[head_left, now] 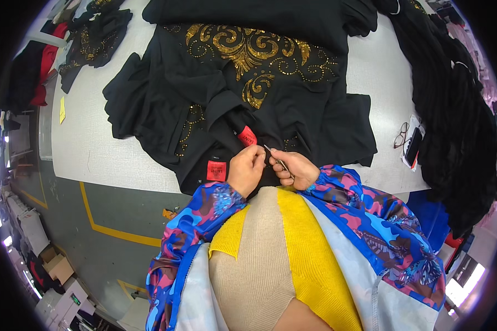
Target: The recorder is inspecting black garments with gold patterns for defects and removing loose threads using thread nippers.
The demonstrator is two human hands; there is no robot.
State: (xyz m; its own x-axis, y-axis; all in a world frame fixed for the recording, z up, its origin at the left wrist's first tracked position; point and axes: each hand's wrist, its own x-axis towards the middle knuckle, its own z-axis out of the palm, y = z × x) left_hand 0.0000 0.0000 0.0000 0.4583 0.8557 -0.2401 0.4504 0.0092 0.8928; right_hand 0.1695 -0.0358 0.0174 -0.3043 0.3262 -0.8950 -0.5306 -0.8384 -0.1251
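Note:
Black garments with gold stud scrollwork lie heaped on the white table in front of me. At the table's near edge my left hand (246, 170) is closed in a pinch on the black garment (226, 124), beside a red label (247, 136) sewn at its neck. My right hand (294, 169) is wrapped round small metal thread snips (283, 165). Their pointed tip reaches toward the left fingertips, over the dark cloth. Whether the blades touch a thread is too small to tell. A second red label (216, 171) shows on cloth left of my left hand.
Eyeglasses (401, 135) and a dark phone-like object on white paper (413, 148) lie on the table's right. A long pile of black garments (447, 105) hangs over that side. Another studded black garment (94, 44) lies far left, near a yellow note (62, 109).

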